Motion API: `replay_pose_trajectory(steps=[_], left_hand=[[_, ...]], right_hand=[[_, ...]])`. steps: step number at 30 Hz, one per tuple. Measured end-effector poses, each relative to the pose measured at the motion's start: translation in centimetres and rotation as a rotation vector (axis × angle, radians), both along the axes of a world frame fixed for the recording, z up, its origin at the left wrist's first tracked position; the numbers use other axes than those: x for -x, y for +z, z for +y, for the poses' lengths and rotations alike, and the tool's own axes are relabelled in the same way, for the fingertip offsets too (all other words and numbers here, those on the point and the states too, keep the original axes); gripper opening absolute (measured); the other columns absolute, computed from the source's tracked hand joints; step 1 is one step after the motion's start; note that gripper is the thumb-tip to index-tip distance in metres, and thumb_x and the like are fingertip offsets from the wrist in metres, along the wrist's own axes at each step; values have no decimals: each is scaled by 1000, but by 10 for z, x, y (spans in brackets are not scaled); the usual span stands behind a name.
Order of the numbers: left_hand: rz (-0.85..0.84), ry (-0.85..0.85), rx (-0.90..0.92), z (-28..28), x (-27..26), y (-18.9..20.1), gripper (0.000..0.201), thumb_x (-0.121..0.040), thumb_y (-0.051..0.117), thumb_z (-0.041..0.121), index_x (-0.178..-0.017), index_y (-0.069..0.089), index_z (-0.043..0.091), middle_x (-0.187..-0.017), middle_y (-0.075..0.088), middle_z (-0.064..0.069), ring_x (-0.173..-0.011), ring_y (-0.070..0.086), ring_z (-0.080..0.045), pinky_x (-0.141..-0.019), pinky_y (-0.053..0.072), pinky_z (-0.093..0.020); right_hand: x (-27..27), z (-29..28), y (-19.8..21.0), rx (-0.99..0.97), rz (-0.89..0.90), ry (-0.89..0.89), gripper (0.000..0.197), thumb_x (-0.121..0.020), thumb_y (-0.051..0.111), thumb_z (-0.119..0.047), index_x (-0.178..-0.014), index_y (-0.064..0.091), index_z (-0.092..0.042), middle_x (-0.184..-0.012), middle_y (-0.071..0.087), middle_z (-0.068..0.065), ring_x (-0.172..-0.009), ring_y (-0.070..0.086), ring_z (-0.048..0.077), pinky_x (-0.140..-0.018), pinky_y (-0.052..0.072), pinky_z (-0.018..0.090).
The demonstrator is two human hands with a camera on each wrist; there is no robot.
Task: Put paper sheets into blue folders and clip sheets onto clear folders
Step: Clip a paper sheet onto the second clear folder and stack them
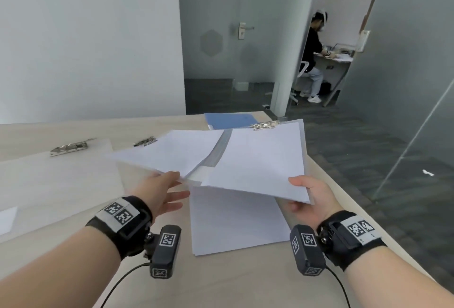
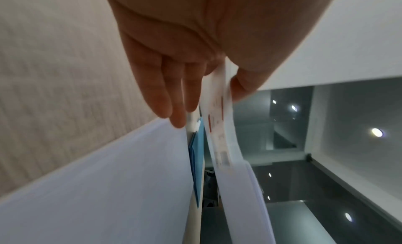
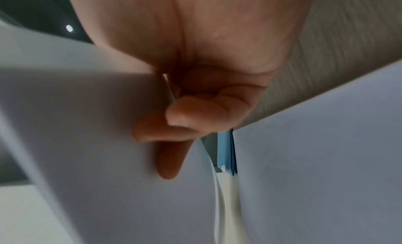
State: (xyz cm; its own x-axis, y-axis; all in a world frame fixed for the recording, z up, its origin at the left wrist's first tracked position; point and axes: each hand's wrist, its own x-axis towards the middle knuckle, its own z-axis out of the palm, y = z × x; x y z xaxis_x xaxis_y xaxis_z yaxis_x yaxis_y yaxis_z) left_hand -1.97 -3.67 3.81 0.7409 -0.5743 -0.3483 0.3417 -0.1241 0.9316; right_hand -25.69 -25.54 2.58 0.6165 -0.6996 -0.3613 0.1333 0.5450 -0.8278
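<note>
Both hands up over the worktop [image 1: 73, 209], each on paper. Right hand [image 1: 310, 196] grips the near right corner of a clear folder [image 1: 301, 140] with sheets [image 1: 260, 160] clipped on top, thumb above, fingers curled under; the board is lifted and tilted, metal clip [image 1: 264, 125] at its far edge. In the right wrist view the fingers [image 3: 174, 137] press flat against the underside. Left hand [image 1: 163, 193] pinches the near corner of a loose bundle of sheets [image 1: 172, 150], thumb on top, the other fingers mostly straight underneath; left wrist view shows the paper edge [image 2: 219, 96] caught between thumb and fingers, blurred. The two held lots overlap in the middle, the bundle's right edge lying over the folder's left edge. Below them a paper stack [image 1: 235, 224] lies flat on the worktop, near edge well inside the worktop's front. Blue folder [image 1: 231, 121] lies flat at the far edge, partly behind the raised board. Two more clear folders to the left, clips [image 1: 70, 147] and [image 1: 145, 141] at the far ends, the nearer one [image 1: 61, 185] overlapping the left half of the worktop. Worktop's right edge runs just beside the right wrist; open floor [image 1: 368, 148] beyond it. A person [image 1: 312, 57] sits at a desk in the back room, well apart.
</note>
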Motion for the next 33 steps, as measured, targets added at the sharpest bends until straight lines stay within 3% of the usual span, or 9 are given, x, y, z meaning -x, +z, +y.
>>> replay_pose_trajectory(steps=[4, 8, 11, 14, 18, 23, 27, 30, 33], left_hand=[[-236, 41, 30, -21, 13, 5, 18, -88, 48, 6, -103, 55, 14, -101, 67, -12, -77, 72, -30, -65, 61, -42], [-509, -172, 12, -30, 19, 8, 55, -82, 44, 3, -118, 59, 42, -112, 70, 6, -97, 69, -22, -79, 61, -48], [-459, -307, 36, -30, 20, 10, 68, -70, 45, 7, -118, 62, 51, -127, 63, 16, -111, 63, -15, -88, 57, -39], [-255, -259, 111, -29, 14, 9, 58, -69, 46, 3, -112, 75, 29, -136, 58, 17, -120, 58, -17, -89, 54, -39], [-80, -78, 93, -36, 2, 6, 33, -87, 52, 12, -111, 71, 24, -115, 71, -3, -92, 67, -25, -77, 60, -43], [92, -100, -53, -43, -2, 4, 17, -90, 63, 29, -90, 62, 12, -49, 59, 0, -36, 53, -16, -41, 47, -24], [133, -155, -18, -50, -7, -2, 21, -91, 64, 30, -92, 64, 9, -58, 60, -4, -46, 58, -19, -40, 49, -25], [123, -120, 27, -62, -7, -5, 17, -93, 63, 27, -93, 65, 10, -66, 63, -4, -54, 58, -18, -41, 51, -25], [84, -119, 99, -77, -8, -5, 15, -96, 58, 25, -93, 65, 12, -65, 66, -2, -49, 61, -14, -44, 52, -25]], right_hand=[[3, -2, -2, 28, 17, 5, 15, -91, 51, -6, -101, 59, -12, -69, 69, 4, -46, 59, 16, -38, 33, 22], [0, -3, -3, 106, -5, 35, 19, -92, 53, -7, -110, 60, -11, -88, 70, 9, -64, 62, 24, -39, 39, 23], [-7, -4, -1, 176, -49, 61, 28, -89, 55, -7, -115, 63, -14, -99, 71, 11, -78, 62, 29, -46, 42, 25], [-16, -5, -1, 200, -112, 77, 41, -87, 53, -7, -126, 63, -15, -115, 69, 22, -88, 62, 35, -59, 40, 31], [-18, -8, -3, 225, -151, 143, 35, -94, 43, -3, -119, 65, -13, -88, 70, 11, -54, 59, 22, -42, 35, 23], [-27, -13, -14, 275, -161, 211, 30, -88, 53, -12, -112, 69, -16, -87, 70, 10, -62, 63, 24, -49, 38, 27], [-36, -28, -13, 263, -195, 211, 39, -87, 61, -13, -125, 66, -4, -114, 72, 18, -97, 70, 33, -73, 54, 39], [-38, -42, -6, 350, -34, 134, 21, -93, 56, -13, -100, 76, -12, -87, 75, 7, -75, 68, 24, -61, 51, 29], [-38, -60, -14, 483, 277, 49, 25, -94, 48, -23, -77, 66, -20, -62, 59, -3, -56, 50, 17, -51, 38, 24]])
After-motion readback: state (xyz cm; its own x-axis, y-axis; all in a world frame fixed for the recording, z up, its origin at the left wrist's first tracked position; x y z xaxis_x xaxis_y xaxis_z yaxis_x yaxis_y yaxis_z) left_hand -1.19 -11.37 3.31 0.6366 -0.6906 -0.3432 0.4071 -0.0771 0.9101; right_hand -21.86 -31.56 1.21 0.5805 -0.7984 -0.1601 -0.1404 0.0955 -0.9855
